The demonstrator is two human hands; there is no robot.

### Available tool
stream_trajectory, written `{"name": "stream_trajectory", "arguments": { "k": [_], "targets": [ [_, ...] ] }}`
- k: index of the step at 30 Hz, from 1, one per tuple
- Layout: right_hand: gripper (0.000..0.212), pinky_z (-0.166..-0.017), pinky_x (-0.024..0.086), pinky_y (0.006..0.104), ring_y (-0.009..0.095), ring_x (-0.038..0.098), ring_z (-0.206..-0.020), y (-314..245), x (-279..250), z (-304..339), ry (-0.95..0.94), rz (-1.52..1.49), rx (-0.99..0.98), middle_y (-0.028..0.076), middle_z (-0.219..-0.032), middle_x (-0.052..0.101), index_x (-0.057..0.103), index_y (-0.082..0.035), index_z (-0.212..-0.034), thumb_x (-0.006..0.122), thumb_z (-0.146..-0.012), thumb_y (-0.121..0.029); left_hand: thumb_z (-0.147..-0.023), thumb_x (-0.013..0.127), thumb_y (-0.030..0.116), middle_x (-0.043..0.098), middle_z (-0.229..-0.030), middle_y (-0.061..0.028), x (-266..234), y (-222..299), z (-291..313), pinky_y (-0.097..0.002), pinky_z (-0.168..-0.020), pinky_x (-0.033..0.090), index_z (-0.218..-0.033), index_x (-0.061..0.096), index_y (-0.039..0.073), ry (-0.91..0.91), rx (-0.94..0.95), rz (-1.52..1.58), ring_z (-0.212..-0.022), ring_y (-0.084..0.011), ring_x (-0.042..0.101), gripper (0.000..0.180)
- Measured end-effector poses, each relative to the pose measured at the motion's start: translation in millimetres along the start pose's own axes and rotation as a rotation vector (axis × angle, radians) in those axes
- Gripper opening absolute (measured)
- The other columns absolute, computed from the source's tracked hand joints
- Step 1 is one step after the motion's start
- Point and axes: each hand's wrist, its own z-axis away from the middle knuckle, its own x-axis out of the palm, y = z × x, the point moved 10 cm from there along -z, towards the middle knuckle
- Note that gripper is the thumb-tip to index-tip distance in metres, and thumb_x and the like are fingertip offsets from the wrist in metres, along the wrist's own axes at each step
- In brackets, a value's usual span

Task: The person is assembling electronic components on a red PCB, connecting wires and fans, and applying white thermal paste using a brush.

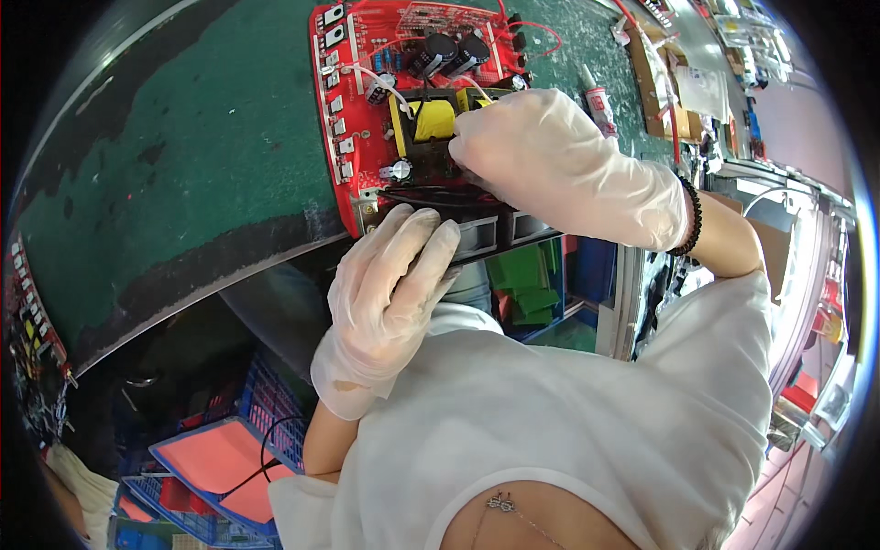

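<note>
A red circuit board (pixel 362 137) lies at the table's near edge, with components, loose wires and a yellow-wrapped transformer (pixel 433 120) on it. My right hand (pixel 541 147), in a translucent white glove, is closed over the board just right of that transformer. Its fingertips are turned down and away, so whatever they grip is hidden. My left hand (pixel 390 284), gloved too, lies at the board's near edge beside some black wires (pixel 440 196). Its fingers are extended and slightly apart, with nothing visible in them; the thumb is hidden.
A white-and-red tube (pixel 599 105) lies beyond my right hand, near an open cardboard box (pixel 653 87). Below the table are blue crates (pixel 270 403) with a pink sheet. Another circuit board (pixel 37 312) and a person's sleeve (pixel 82 481) show at far left.
</note>
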Motion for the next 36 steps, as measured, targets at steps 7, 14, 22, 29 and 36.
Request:
{"name": "stream_trajectory", "arguments": {
  "k": [7,14,22,29,36],
  "targets": [
    [0.007,-0.058,0.05,0.0355,0.027,0.061,-0.069,-4,6,-1,-0.014,0.051,-0.045,0.008,-0.073,0.057,0.059,-0.003,-0.073,0.06,-0.066,-0.007,-0.052,0.074,-0.006,0.06,-0.103,-0.0119,0,-1,1,-0.0364,-0.082,0.049,-0.104,0.063,0.004,-0.01,-0.012,-0.01,-0.096,-0.0304,0.058,0.054],
    [0.009,-0.058,0.05,0.0345,0.027,0.062,-0.069,-8,-5,-2,-0.011,-0.001,-0.051,0.008,-0.073,0.057,0.06,-0.004,-0.076,0.058,-0.068,-0.008,-0.054,0.074,-0.004,0.06,-0.105,-0.0093,0,0,0,-0.0345,-0.084,0.048,-0.103,0.064,0.005,-0.002,-0.026,-0.034,-0.098,-0.028,0.057,0.051],
    [0.007,-0.068,0.049,0.0368,0.024,0.06,-0.081,15,10,6,0.019,-0.198,0.161,0.004,-0.081,0.056,0.061,-0.009,-0.078,0.062,-0.072,-0.013,-0.051,0.077,-0.001,0.059,-0.103,-0.0096,-1,3,3,-0.0361,-0.075,0.05,-0.108,0.06,0.008,0.052,0.05,-0.113,-0.092,-0.0296,0.06,0.061],
    [0.008,-0.066,0.048,0.0376,0.027,0.059,-0.077,20,9,3,0.055,-0.258,0.088,0.006,-0.078,0.056,0.06,-0.008,-0.077,0.061,-0.073,-0.015,-0.052,0.077,-0.001,0.059,-0.104,-0.0094,-2,5,3,-0.0359,-0.075,0.05,-0.107,0.062,0.007,0.078,0.079,-0.105,-0.093,-0.0287,0.059,0.058],
    [0.008,-0.067,0.048,0.0383,0.031,0.059,-0.076,13,12,3,-0.126,-0.289,0.046,0.009,-0.076,0.058,0.059,-0.003,-0.078,0.059,-0.073,-0.009,-0.05,0.077,-0.003,0.058,-0.103,-0.0108,-2,4,1,-0.0363,-0.074,0.051,-0.107,0.061,0.006,0.067,0.075,-0.089,-0.091,-0.0298,0.059,0.059]
  ]
}}
